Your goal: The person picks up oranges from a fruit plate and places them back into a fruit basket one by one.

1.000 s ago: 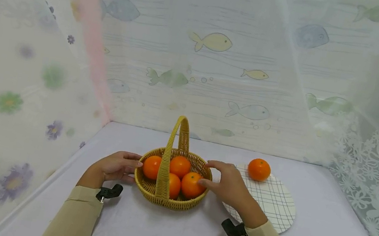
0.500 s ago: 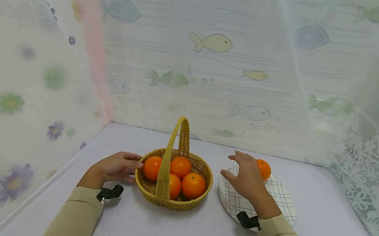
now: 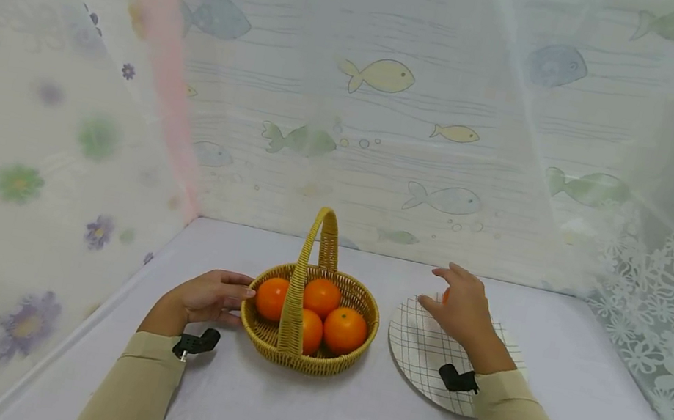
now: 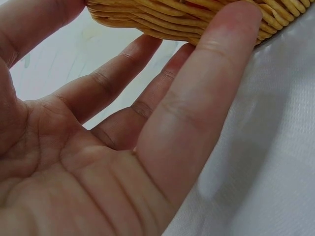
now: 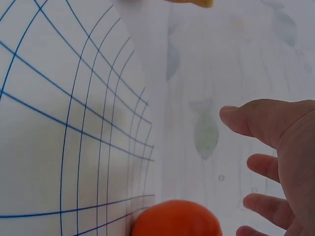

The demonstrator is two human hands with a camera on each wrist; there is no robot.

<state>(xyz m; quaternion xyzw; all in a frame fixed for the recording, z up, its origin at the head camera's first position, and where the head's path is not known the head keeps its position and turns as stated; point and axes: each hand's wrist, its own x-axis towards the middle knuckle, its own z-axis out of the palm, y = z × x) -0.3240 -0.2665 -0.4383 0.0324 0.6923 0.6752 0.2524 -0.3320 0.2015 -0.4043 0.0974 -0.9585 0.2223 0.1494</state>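
A yellow wicker basket (image 3: 311,363) with a tall arched handle (image 3: 298,293) stands at mid-table, with several oranges (image 3: 345,331) inside. At its left end my left hand (image 3: 203,298) touches the wicker wall with thumb and fingertips. The left wrist view shows the thumb (image 4: 197,98) extended against the basket's side (image 4: 162,19). To the right lies a white plate (image 3: 420,350) with a dark grid pattern. Over its far part is my right hand (image 3: 464,309), fingers spread and apart from the single orange (image 5: 177,220), which it mostly hides in the head view.
A white cloth (image 3: 289,417) covers the table. Behind it hangs a sheer curtain (image 3: 375,142) printed with fish. Flowered curtains (image 3: 46,191) border the left side, and white lace flowers (image 3: 662,309) border the right.
My right hand has left the orange at the basket's right side and moved right, over the plate's orange. My left hand has stayed at the basket.
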